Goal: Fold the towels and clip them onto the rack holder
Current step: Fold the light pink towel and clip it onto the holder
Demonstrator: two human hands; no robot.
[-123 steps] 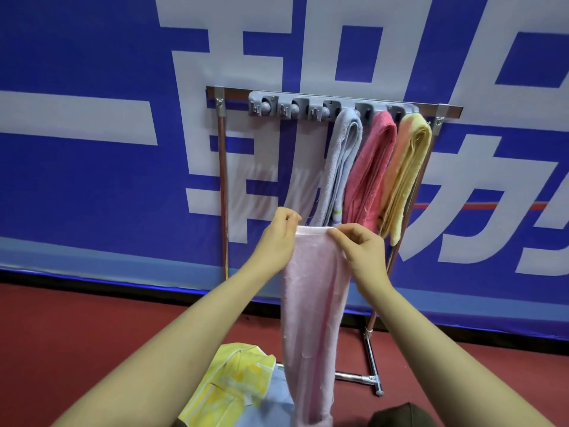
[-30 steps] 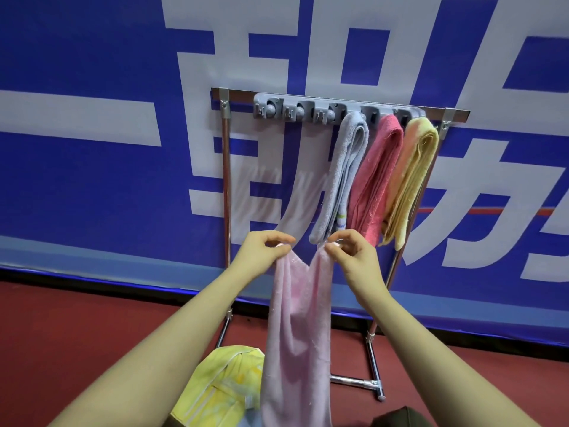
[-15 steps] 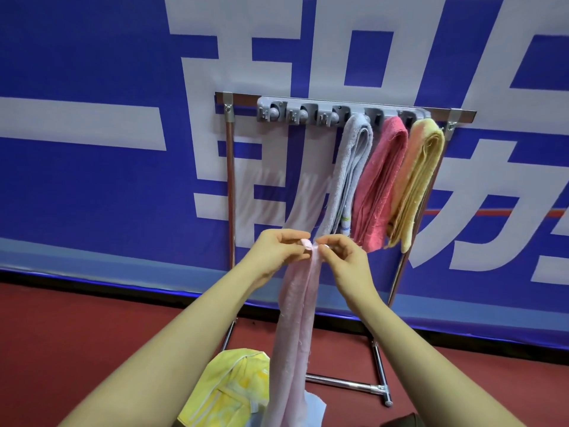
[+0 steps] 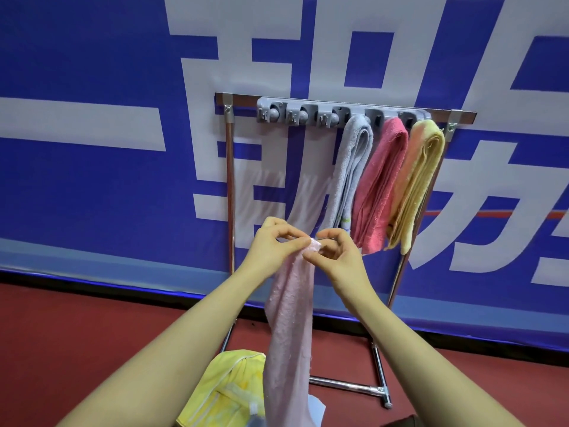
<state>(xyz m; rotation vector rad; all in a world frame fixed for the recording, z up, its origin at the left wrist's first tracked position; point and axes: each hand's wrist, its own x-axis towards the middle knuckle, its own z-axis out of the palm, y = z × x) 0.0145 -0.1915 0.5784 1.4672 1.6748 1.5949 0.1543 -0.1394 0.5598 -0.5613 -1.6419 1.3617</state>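
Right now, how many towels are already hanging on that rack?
3, side by side at the rack's right end: grey towel, red towel, yellow-orange towel. Another pink towel is in the hands, not yet clipped.

light: bright, even, from above | shadows: faint streaks on the banner (image 4: 92, 180) behind the rack (image 4: 345, 101) | glare: thin highlights on its metal posts | focus: sharp centre, soft near bottom edge | distortion: wide-angle bowing at edges
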